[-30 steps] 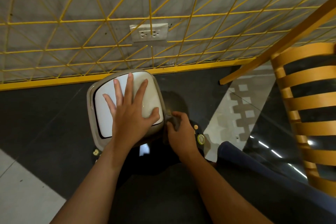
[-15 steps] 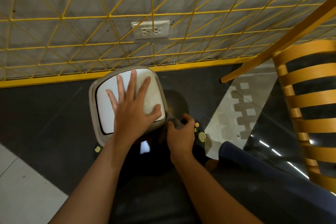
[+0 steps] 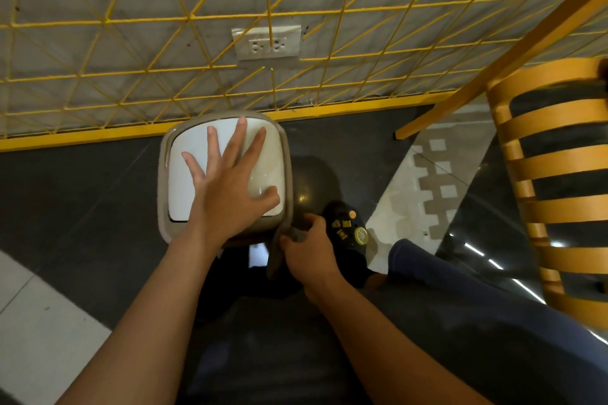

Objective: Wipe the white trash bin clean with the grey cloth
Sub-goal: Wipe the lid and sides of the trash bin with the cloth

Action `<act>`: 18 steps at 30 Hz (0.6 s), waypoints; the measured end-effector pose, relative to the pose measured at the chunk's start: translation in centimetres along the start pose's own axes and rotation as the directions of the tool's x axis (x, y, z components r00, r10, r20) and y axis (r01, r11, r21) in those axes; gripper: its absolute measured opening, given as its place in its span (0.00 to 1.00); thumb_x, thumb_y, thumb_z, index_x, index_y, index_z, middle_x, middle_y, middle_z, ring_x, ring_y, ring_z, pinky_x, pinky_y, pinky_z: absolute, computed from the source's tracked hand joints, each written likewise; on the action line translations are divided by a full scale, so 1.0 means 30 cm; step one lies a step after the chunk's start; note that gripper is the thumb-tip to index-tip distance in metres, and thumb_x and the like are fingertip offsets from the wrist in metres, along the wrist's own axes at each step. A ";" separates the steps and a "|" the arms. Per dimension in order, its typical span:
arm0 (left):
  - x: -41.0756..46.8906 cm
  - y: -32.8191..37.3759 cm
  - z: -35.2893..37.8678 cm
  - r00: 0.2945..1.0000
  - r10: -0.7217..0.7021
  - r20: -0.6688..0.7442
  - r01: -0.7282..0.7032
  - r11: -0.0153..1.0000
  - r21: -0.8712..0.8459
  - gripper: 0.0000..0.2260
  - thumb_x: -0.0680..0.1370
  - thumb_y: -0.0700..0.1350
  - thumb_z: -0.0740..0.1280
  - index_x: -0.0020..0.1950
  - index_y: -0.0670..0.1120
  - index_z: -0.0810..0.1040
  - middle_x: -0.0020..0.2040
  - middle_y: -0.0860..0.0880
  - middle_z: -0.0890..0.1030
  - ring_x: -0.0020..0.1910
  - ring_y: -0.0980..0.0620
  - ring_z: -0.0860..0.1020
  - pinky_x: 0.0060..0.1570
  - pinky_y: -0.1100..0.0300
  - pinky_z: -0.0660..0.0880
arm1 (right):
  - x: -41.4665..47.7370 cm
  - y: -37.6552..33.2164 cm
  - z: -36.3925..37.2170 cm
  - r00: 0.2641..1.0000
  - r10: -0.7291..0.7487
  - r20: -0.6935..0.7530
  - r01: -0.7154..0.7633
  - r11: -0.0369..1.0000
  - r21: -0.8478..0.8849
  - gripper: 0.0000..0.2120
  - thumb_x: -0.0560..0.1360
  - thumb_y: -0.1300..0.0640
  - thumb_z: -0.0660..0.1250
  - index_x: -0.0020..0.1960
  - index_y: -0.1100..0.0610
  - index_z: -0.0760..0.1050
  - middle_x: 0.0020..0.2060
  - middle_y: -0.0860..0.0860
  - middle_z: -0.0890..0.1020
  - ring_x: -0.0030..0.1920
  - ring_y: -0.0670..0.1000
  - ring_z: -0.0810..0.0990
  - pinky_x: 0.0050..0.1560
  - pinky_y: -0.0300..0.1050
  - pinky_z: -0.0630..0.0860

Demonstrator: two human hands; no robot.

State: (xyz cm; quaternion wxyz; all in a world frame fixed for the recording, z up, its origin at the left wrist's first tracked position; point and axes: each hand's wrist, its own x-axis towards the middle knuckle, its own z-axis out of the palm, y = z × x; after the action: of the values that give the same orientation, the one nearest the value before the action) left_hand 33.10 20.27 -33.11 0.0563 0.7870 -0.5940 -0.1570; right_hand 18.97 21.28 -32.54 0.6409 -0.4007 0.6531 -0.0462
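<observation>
Pressing the left hand (image 3: 227, 194) flat on the lid of the white trash bin (image 3: 186, 197), with fingers (image 3: 241, 135) straight and spread apart and the thumb reaching toward the lid's right edge. Gripping the grey cloth (image 3: 277, 258) in the right hand (image 3: 312, 253), with fingers curled and clamped round the fabric. Holding the cloth at the bin's near right corner, seemingly against the rim, with one fold hanging down below the hand. Standing the bin upright on the dark floor (image 3: 82, 207), close to the yellow strip (image 3: 82, 138) at the foot of the wall. Working directly below a double wall socket (image 3: 266, 43) set behind a yellow wire grid (image 3: 197, 15). Placing a black shoe (image 3: 345, 230) with small yellow charms just right of the right hand, with a blue trouser leg (image 3: 460, 289) extending from it toward the lower right. Leaving a slatted wooden chair (image 3: 552, 174) at the right edge, well apart from the bin.
</observation>
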 end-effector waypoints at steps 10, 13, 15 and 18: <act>-0.059 0.034 -0.007 0.984 -0.141 -0.105 0.112 0.963 -0.247 0.32 0.70 0.55 0.61 0.74 0.50 0.60 0.76 0.47 0.55 0.75 0.41 0.46 0.69 0.38 0.41 | -0.004 0.014 -0.015 0.979 0.060 0.194 -0.006 0.963 -0.268 0.19 0.75 0.58 0.65 0.63 0.59 0.65 0.59 0.55 0.75 0.55 0.52 0.76 0.50 0.41 0.74; -0.069 0.063 0.005 0.941 -0.300 -0.155 0.243 0.920 -0.307 0.30 0.74 0.56 0.57 0.75 0.47 0.57 0.77 0.44 0.52 0.75 0.40 0.46 0.71 0.40 0.42 | 0.034 -0.015 -0.081 0.998 -0.035 0.055 0.043 0.987 -0.154 0.10 0.75 0.59 0.64 0.56 0.57 0.69 0.47 0.50 0.78 0.41 0.45 0.73 0.34 0.29 0.70; -0.072 0.068 0.017 0.930 -0.328 -0.166 0.275 0.921 -0.276 0.29 0.76 0.56 0.54 0.75 0.47 0.56 0.76 0.42 0.52 0.75 0.39 0.46 0.71 0.40 0.42 | 0.060 -0.045 -0.092 0.996 -0.080 -0.033 0.080 0.997 0.000 0.07 0.74 0.60 0.65 0.51 0.54 0.69 0.40 0.46 0.76 0.38 0.43 0.75 0.30 0.26 0.71; -0.069 0.062 0.040 0.939 -0.289 -0.186 0.267 0.954 -0.135 0.27 0.77 0.55 0.52 0.74 0.47 0.58 0.76 0.41 0.55 0.75 0.37 0.49 0.70 0.37 0.44 | 0.077 -0.081 -0.061 0.991 -0.122 -0.059 0.128 0.983 0.129 0.11 0.73 0.60 0.67 0.53 0.52 0.71 0.43 0.48 0.77 0.45 0.48 0.78 0.44 0.37 0.75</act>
State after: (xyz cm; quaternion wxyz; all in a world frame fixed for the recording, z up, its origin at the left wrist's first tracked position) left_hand 30.51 21.83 -33.36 0.1362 0.8708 -0.4584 -0.1140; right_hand 18.83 17.47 -32.70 0.6452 -0.3961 0.6382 -0.1398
